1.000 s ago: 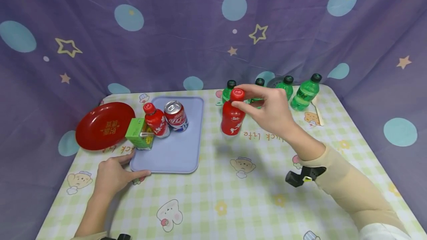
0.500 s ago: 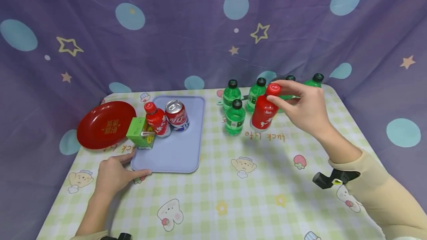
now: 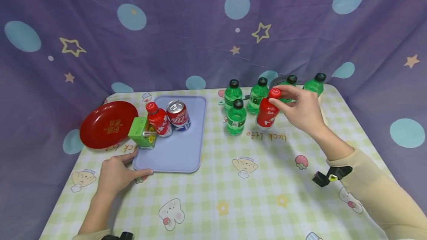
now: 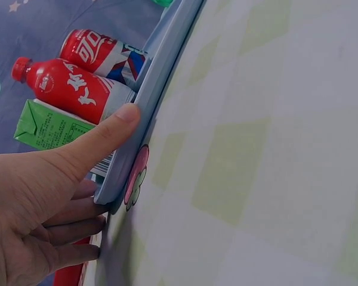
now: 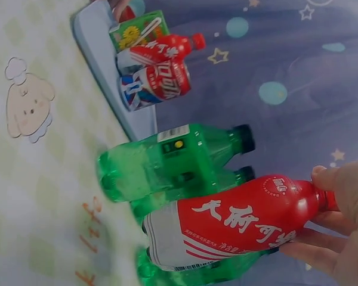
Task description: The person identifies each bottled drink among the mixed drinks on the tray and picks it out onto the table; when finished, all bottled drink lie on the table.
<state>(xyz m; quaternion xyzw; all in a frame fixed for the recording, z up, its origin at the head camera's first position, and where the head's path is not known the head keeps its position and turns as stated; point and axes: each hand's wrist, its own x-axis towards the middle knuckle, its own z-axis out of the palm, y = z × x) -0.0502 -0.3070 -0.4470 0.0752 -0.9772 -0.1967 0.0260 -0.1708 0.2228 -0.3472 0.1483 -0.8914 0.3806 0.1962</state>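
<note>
My right hand (image 3: 301, 110) pinches a red cola bottle (image 3: 267, 116) near its cap, thumb on one side and fingers on the other. The bottle stands roughly upright, just right of a green soda bottle (image 3: 236, 122); in the right wrist view its white lower part (image 5: 167, 235) overlaps other green bottles. My left hand (image 3: 115, 175) grips the near left corner of a blue tray (image 3: 180, 160), its thumb (image 4: 110, 131) along the front rim and fingers at the side. On the tray are a green drink carton (image 3: 143, 136), another red cola bottle (image 3: 160, 123) and a soda can (image 3: 178, 117).
Several more green soda bottles (image 3: 258, 99) line the table's back right, with a dark-handled utensil (image 3: 246, 97) partly hidden among them. A red plate (image 3: 110, 123) lies left of the tray. A purple curtain (image 3: 166, 47) hangs behind the patterned tablecloth (image 3: 207, 192).
My right hand has carried the red cola bottle to the right, then lowered it slightly. The front green bottle, earlier hidden behind it, now shows. My left hand stays at the tray.
</note>
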